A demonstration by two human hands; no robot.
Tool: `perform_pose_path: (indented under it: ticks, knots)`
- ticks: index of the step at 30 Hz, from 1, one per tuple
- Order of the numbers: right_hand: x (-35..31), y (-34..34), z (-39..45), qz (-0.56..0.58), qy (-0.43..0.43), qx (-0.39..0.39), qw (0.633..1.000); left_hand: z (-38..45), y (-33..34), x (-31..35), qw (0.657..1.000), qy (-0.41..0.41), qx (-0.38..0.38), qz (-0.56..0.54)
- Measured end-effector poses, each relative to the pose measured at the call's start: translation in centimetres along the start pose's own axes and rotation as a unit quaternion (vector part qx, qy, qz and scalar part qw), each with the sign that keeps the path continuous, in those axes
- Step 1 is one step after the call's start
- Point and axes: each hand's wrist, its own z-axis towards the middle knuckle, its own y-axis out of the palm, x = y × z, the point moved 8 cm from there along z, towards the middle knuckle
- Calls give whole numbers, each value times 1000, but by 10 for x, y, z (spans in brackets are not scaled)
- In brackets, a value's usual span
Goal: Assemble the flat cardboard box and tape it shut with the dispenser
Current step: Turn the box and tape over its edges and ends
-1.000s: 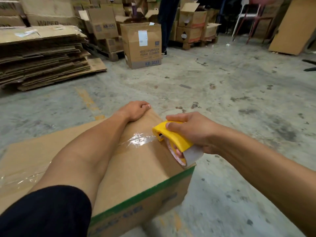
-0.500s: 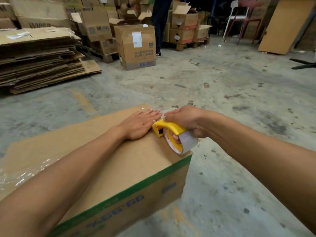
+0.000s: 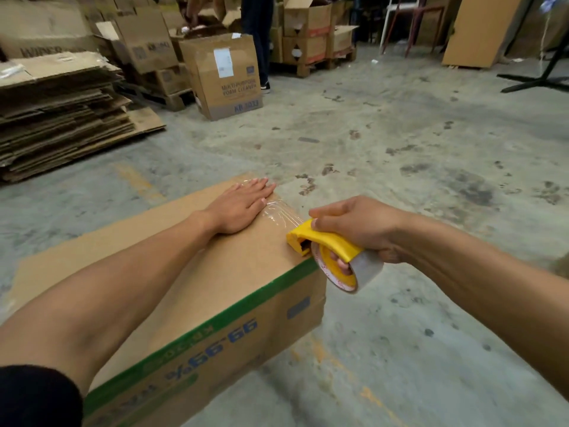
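A brown cardboard box (image 3: 234, 288) with a green stripe and blue print stands assembled on the concrete floor, its top flaps down. My left hand (image 3: 238, 208) lies flat, palm down, on the far end of the top, fingers together over clear tape (image 3: 278, 215). My right hand (image 3: 357, 228) grips a yellow tape dispenser (image 3: 326, 245) holding a roll of clear tape; the dispenser's nose rests at the box's right top edge.
A stack of flattened cardboard (image 3: 61, 115) lies at left. An upright box (image 3: 228, 78) stands behind, with more boxes on pallets (image 3: 311, 35) and a person's legs (image 3: 260, 35) beyond. A leaning board (image 3: 480, 29) and a black stand (image 3: 542, 75) sit at far right.
My left hand slid from the far corner back beside the dispenser, then out flat on the far end. The dispenser moved toward the box's right edge, leaving clear tape across the top.
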Motion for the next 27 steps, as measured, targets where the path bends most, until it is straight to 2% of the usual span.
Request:
perform_pose_path:
  ticks: [3,5,8,11,18,23,27]
  knots:
    - [1,1,1,6,-23,17,1000,-13,-11,28,998,32,46,-8]
    - [-1,1,7,16,-43,28,999,-20,-8,53,995,72,32,-56]
    - [-3,5,15,37,-45,35,998,-29,6,60,988,56,5,-141]
    - [-4,7,16,37,-46,24,998,-31,9,57,990,51,17,-129]
    - [43,0,-38,150,-41,-58,986,-30,10,59,996,26,1,-80]
    - [78,-8,-58,184,-23,-50,981,-30,12,59,997,17,6,-72]
    - [84,-5,-42,204,-3,-44,978,-34,11,65,998,23,14,-56]
